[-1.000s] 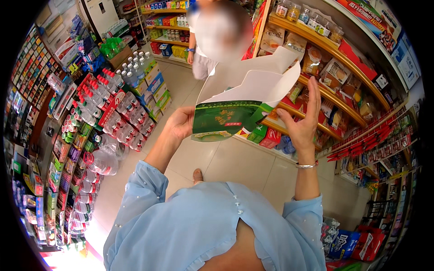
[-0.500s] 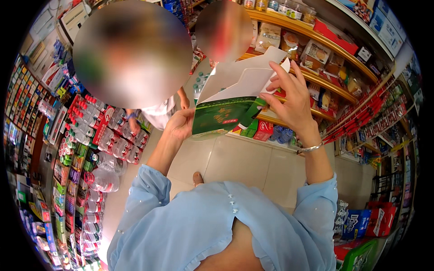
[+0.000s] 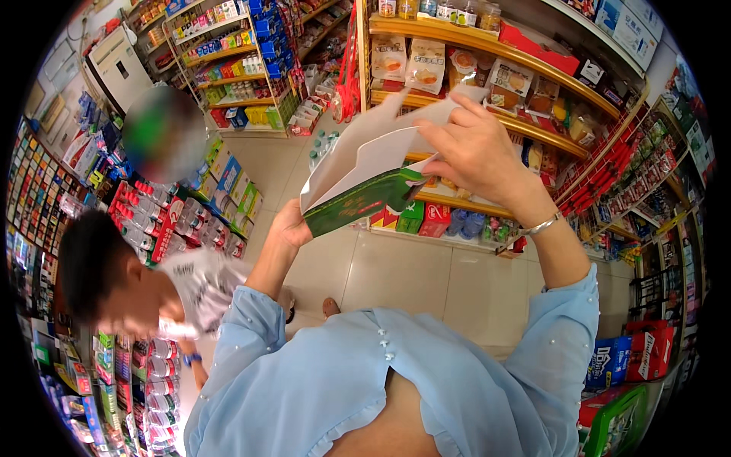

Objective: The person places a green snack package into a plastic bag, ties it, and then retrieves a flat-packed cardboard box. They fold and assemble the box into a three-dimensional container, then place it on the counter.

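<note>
A green cardboard box [image 3: 358,202] with a white inside is held up in front of me, its flaps standing open toward the far side. My left hand [image 3: 291,224] is closed on the box's left end, with part of the fingers hidden behind the card. At the right end, my right hand [image 3: 483,156] is bent over a white flap, its fingers closed on the card. Gold and red print marks the green face. The far white flaps are slightly blurred.
A person in a white top [image 3: 202,286] stands close on my left, beside stacked water bottles [image 3: 164,373]. Ahead, a wooden shelf unit [image 3: 487,53] carries jars and bagged food. Red and blue packs [image 3: 628,358] lie at the lower right. Pale tiles [image 3: 396,274] cover the floor.
The box has shifted left and tilted, its right end higher. My right hand has closed further on the flap. The other person has come nearer on my left.
</note>
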`<state>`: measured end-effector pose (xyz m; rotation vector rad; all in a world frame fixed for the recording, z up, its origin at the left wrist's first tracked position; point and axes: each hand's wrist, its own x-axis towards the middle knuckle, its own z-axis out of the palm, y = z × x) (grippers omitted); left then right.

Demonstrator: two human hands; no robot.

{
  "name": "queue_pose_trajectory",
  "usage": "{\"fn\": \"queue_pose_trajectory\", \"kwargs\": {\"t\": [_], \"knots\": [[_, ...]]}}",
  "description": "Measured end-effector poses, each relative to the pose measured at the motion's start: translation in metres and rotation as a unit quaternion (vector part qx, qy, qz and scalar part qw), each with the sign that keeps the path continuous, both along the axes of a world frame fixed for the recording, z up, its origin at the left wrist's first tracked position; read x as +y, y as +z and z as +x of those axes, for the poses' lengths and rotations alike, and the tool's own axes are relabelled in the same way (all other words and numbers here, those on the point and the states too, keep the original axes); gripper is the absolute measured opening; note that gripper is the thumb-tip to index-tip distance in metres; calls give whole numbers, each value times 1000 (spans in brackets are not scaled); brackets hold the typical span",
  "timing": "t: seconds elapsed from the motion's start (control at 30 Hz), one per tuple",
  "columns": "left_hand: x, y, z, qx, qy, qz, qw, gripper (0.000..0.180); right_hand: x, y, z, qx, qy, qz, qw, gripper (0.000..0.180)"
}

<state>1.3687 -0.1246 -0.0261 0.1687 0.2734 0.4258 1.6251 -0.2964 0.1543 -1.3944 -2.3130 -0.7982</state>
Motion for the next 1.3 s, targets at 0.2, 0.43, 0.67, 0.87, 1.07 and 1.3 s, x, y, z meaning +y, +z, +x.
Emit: {"fn": "queue_pose_trajectory", "kwargs": {"t": [0.2, 0.43, 0.67, 0.87, 1.07, 1.3], "knots": [[4, 12, 15, 10, 9, 42, 999, 33, 23, 10, -11, 21, -39, -61, 997, 34], [53, 0, 21, 110, -11, 136, 985, 29, 71, 20, -10, 38, -100, -138, 985, 33], [113, -8, 11, 125, -84, 190, 970, 28, 131, 9, -28, 49, -124, -190, 973, 33], [217, -21, -45, 157, -66, 202, 964, 28, 223, -8, -70, 59, -113, -171, 977, 34], [319, -5, -121, 207, 17, 212, 955, 30, 311, -19, -132, 78, -106, -202, 971, 32], [399, 1, -195, 225, 88, 199, 950, 31, 415, -18, -182, 82, 6, -188, 979, 27]]}}
